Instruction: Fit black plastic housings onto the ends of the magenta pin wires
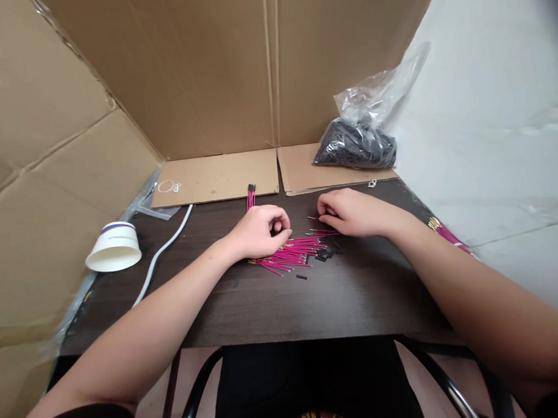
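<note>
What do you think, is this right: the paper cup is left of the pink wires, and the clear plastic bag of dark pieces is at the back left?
Not quite: the head view shows the clear plastic bag at the back right. The paper cup is indeed left of the pink wires.

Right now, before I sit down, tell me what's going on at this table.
The person's left hand is curled at a loose pile of pink wires on the dark table. The right hand is close by, with a wire end showing beside it; the grip of either is hidden. Short black pieces lie by the pile, and a black-ended bundle shows just beyond the left hand.
</note>
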`<state>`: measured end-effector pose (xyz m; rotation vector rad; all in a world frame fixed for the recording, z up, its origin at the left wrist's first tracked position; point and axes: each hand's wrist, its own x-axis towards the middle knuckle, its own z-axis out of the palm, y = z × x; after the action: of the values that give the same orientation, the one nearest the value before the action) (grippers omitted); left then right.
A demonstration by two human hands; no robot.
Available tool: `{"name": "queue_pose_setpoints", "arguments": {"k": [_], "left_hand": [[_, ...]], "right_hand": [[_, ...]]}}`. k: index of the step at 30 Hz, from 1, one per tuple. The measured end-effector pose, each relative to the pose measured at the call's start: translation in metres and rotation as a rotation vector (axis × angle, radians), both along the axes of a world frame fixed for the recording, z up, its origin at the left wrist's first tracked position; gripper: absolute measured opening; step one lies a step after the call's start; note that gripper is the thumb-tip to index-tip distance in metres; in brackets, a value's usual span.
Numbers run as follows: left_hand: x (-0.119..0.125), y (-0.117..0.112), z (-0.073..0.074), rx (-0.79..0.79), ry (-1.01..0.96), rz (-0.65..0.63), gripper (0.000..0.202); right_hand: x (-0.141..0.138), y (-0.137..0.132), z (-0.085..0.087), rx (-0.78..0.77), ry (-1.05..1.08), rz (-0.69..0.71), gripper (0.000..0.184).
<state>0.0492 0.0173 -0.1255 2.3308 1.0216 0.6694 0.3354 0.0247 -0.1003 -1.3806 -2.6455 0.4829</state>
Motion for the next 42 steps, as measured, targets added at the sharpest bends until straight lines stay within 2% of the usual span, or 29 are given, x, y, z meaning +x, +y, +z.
{"name": "queue_pose_setpoints", "arguments": {"k": [4, 7, 9, 14, 17, 20, 25, 30, 42], "left_hand": [[0.001, 0.001, -0.001, -0.059, -0.013, -0.021, 0.011], [0.002, -0.001, -0.001, -0.079, -0.034, -0.033, 0.013], [0.003, -0.006, 0.002, -0.095, -0.053, -0.092, 0.013], [0.005, -0.019, 0.016, -0.192, -0.012, -0.324, 0.008], [0.005, -0.022, 0.022, -0.183, 0.074, -0.388, 0.012], [0.006, -0.021, 0.021, -0.154, 0.115, -0.412, 0.01], [0.006, -0.022, 0.021, -0.146, 0.113, -0.454, 0.002], [0.007, -0.025, 0.024, -0.159, 0.103, -0.482, 0.009], [0.01, -0.032, 0.026, -0.209, 0.119, -0.488, 0.011]], "right_hand": [[0.0, 0.002, -0.007, -0.014, -0.034, 0.026, 0.016], [-0.002, 0.001, -0.01, -0.006, -0.071, 0.021, 0.017], [-0.004, 0.0, -0.012, 0.018, -0.057, 0.007, 0.014], [-0.008, 0.003, -0.022, 0.086, 0.127, -0.055, 0.009], [-0.012, 0.007, -0.033, 0.113, 0.295, -0.08, 0.011], [-0.016, 0.01, -0.039, 0.122, 0.38, -0.115, 0.017], [-0.019, 0.01, -0.039, 0.14, 0.38, -0.104, 0.018], [-0.019, 0.01, -0.042, 0.18, 0.363, -0.043, 0.017], [-0.02, 0.008, -0.042, 0.178, 0.342, -0.031, 0.015]]}}
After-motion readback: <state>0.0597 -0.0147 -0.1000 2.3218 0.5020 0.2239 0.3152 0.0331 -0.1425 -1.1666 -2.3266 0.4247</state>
